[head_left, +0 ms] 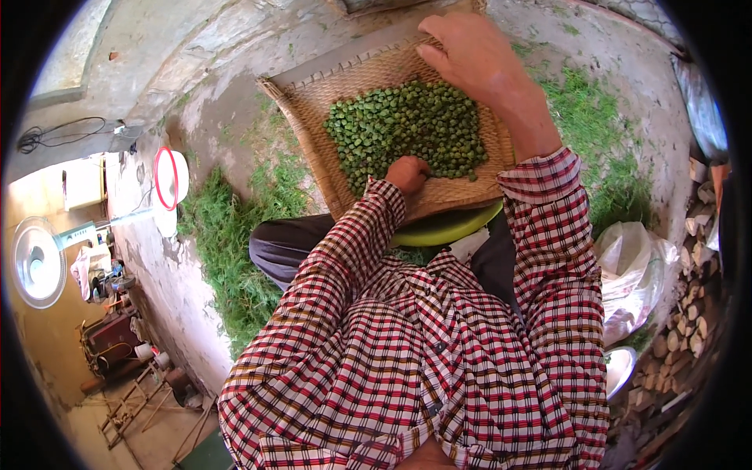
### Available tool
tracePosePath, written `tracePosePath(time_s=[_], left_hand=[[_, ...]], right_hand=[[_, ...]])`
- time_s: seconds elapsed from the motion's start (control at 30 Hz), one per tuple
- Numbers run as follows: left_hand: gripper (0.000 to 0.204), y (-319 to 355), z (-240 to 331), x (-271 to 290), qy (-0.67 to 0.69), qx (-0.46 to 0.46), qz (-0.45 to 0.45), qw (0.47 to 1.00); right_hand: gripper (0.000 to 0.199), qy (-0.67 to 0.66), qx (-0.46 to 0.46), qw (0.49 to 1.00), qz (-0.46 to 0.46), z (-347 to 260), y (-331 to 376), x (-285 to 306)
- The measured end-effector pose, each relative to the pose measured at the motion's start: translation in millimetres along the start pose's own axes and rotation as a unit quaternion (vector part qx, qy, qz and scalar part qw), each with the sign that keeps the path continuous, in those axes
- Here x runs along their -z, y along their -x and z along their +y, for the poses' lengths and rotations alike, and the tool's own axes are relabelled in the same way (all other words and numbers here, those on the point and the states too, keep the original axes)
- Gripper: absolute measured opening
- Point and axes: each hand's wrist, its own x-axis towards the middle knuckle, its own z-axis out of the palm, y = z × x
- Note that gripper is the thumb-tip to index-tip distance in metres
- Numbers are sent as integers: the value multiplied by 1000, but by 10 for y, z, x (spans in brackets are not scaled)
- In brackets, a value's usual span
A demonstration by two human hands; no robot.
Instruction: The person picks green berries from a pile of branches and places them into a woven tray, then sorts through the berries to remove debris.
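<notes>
A woven winnowing basket (pixel 307 145) rests across my lap, with a broad heap of small green berries (pixel 407 121) spread over it. My left hand (pixel 408 174) is at the heap's near edge, fingers curled down against the berries. What they pinch, if anything, is hidden. My right hand (pixel 476 56) is raised over the basket's far right part. Its thumb and a finger point left and stand apart with nothing visible between them; the other fingers are hidden. I cannot tell whether this hand touches the rim.
A yellow-green basin (pixel 446 227) sits under the basket's near edge. Feathery green cuttings (pixel 235 227) lie on the ground at left, more at right. A pale plastic sack (pixel 636 274), a white bowl (pixel 620 370) and stacked firewood (pixel 685 329) are at right.
</notes>
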Motion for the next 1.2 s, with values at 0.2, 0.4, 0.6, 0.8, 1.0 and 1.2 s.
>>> tracePosePath(time_s=[0.2,0.4,0.6,0.8,1.0,1.2], left_hand=[[20,-14,42,-41,-8,34,22,999],[19,116,90,3,90,82,25,992],[21,53,135,67,83,100,-25,991],[21,38,155,86,68,127,-55,988],[19,75,102,83,143,131,-71,978],[15,136,219,187,197,157,-53,966]], right_hand=[[28,18,15,1000,19,15,4,-74],[28,19,22,999,16,20,-5,-77],[28,30,19,999,12,-21,10,-65],[27,23,31,999,13,33,28,-79],[26,24,35,999,27,16,28,-87],[27,16,-19,999,-38,16,29,-42]])
